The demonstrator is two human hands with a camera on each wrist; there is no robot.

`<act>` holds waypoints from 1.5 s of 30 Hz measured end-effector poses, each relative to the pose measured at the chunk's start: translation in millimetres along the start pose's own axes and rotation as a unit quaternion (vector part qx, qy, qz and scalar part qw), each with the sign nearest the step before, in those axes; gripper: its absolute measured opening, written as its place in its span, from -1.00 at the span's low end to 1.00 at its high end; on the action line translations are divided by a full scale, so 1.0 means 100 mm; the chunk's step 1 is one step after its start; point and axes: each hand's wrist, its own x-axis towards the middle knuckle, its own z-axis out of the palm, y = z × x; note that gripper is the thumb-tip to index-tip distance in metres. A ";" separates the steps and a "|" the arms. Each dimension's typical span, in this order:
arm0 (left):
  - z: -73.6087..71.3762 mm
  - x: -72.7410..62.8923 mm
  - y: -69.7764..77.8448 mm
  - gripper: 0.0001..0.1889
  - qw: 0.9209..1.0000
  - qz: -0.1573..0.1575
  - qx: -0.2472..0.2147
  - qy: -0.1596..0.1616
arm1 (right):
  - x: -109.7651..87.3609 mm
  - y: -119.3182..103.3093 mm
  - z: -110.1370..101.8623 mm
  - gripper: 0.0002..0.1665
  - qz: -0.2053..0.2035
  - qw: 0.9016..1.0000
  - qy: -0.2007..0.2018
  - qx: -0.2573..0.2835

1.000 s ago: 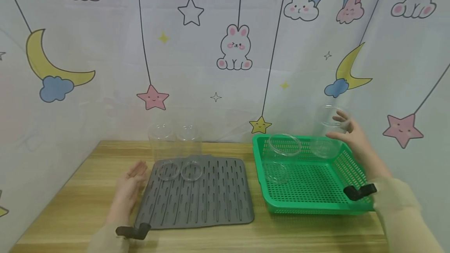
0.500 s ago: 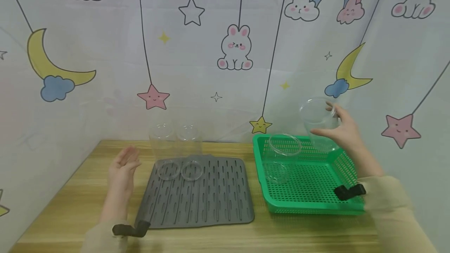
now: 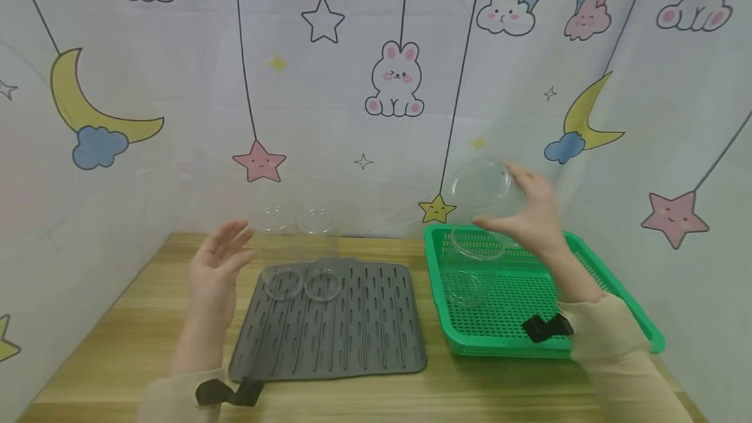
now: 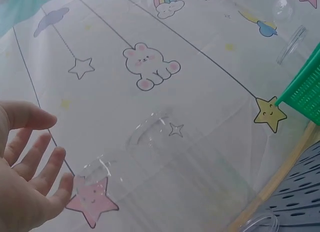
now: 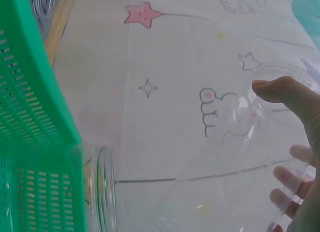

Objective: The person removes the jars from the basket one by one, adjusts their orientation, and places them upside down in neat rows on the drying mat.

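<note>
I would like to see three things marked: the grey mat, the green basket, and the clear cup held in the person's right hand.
Grey mat [image 3: 358,331]: head view, on its bare slotted surface.
Green basket [image 3: 505,346]: head view, on its front rim.
Held cup [image 3: 483,191]: head view, on its transparent body.

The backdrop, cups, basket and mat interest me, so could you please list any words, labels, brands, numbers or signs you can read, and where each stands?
None can be read in any view.
The backdrop bears drawings, such as a pink star and a moon.
No lettering shows on the clear cups, green basket or grey mat.
</note>
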 end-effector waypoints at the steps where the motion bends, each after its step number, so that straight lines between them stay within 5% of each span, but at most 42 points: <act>1: 0.03 -0.02 0.01 -0.59 1.000 0.001 0.009 -0.012 | -0.01 -0.05 0.04 0.17 -0.005 1.000 -0.005 0.007; 7: 0.23 -0.10 0.06 -0.59 0.993 -0.031 0.099 -0.063 | -0.09 -0.34 0.29 0.19 -0.046 0.998 -0.044 0.021; 13: 0.40 -0.17 0.03 -0.39 0.967 -0.076 0.209 -0.123 | -0.21 -0.60 0.56 0.18 -0.092 0.994 -0.064 0.001; 18: 0.51 -0.21 -0.05 -0.28 0.953 -0.104 0.235 -0.162 | -0.31 -0.74 0.74 0.19 -0.112 0.990 -0.083 0.003; 26: 0.56 -0.23 -0.14 -0.23 0.946 -0.123 0.233 -0.188 | -0.43 -0.89 1.00 0.19 -0.139 0.985 -0.101 -0.033; 33: 0.59 -0.24 -0.22 -0.13 0.930 -0.135 0.249 -0.235 | -0.53 -1.03 1.18 0.18 -0.153 0.979 -0.120 -0.064; 45: 0.60 -0.26 -0.28 -0.03 0.919 -0.141 0.264 -0.257 | -0.64 -1.13 1.38 0.20 -0.193 0.964 -0.125 -0.134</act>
